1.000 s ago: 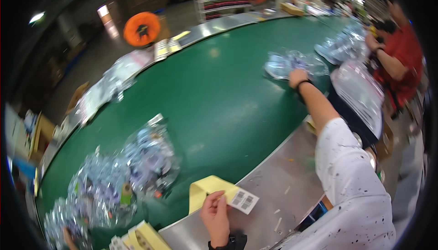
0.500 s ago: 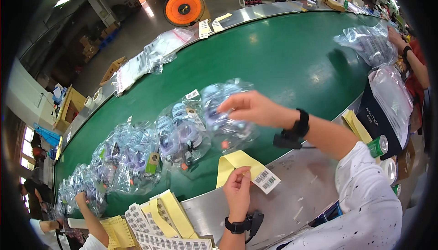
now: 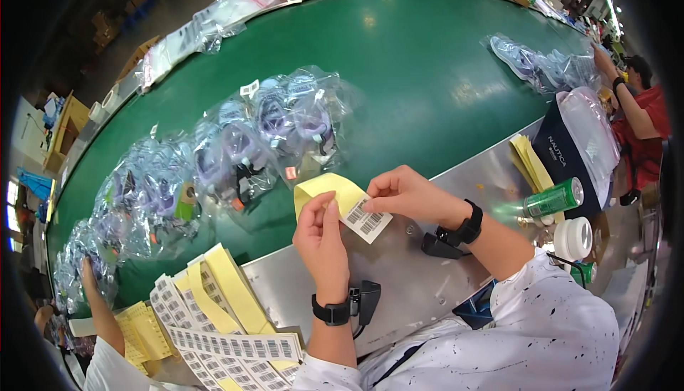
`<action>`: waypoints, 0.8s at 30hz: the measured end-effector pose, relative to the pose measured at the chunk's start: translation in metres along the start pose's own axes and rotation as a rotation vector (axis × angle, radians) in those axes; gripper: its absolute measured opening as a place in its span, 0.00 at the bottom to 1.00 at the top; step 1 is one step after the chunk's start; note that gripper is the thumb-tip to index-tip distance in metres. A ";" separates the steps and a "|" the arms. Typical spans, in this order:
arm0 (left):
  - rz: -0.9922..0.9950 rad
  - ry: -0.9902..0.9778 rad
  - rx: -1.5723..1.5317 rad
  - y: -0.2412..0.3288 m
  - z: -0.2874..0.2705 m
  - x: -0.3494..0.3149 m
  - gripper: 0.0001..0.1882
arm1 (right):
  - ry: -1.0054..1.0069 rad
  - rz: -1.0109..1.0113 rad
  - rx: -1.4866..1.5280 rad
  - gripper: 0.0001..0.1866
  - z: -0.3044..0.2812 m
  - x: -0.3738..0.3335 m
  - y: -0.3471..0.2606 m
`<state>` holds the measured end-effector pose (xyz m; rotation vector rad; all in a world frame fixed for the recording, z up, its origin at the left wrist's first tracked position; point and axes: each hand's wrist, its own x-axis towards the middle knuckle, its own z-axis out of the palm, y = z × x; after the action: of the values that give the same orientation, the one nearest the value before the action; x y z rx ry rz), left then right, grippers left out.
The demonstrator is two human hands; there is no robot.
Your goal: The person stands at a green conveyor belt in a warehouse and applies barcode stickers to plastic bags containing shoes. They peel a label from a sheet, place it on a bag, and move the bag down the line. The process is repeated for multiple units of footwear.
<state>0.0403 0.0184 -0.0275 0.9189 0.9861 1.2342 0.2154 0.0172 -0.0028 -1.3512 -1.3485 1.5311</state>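
and here we are near the dial's centre, where the yellow-backed label strip (image 3: 365,220) curls up over the bare metal ledge (image 3: 420,270), its white printed end angled toward five o'clock; the left hand (image 3: 322,238), at six, has it pinched between thumb and fingertips, while the right hand (image 3: 407,195), just out toward four, brings thumb and forefinger close together right at the strip's edge, and whether they actually grip it, i cannot tell; look across the green belt (image 3: 406,99) now, bagged pale-blue shoes (image 3: 274,120) crowding side by side from eleven round to eight, where a co-worker's hand (image 3: 89,275) is among the bags; label sheets (image 3: 214,337) fan out at seven, a green can (image 3: 552,198) lies tilted at three, and over at two more bagged shoes (image 3: 524,59) sit near a co-worker in red (image 3: 645,116), with a dark box (image 3: 552,145) nearer in
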 end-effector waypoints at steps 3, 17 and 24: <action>-0.025 -0.108 0.005 0.007 0.005 -0.004 0.13 | 0.161 0.052 0.150 0.08 0.005 -0.014 0.001; -0.052 -0.232 0.250 0.005 0.002 -0.009 0.09 | 0.407 -0.553 -0.558 0.03 0.011 -0.025 -0.005; -0.073 -0.240 0.273 0.006 0.005 -0.010 0.09 | 0.389 -0.587 -0.526 0.03 0.007 -0.024 0.002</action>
<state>0.0426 0.0091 -0.0190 1.2030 0.9999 0.9157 0.2144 -0.0082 0.0006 -1.2910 -1.7441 0.5113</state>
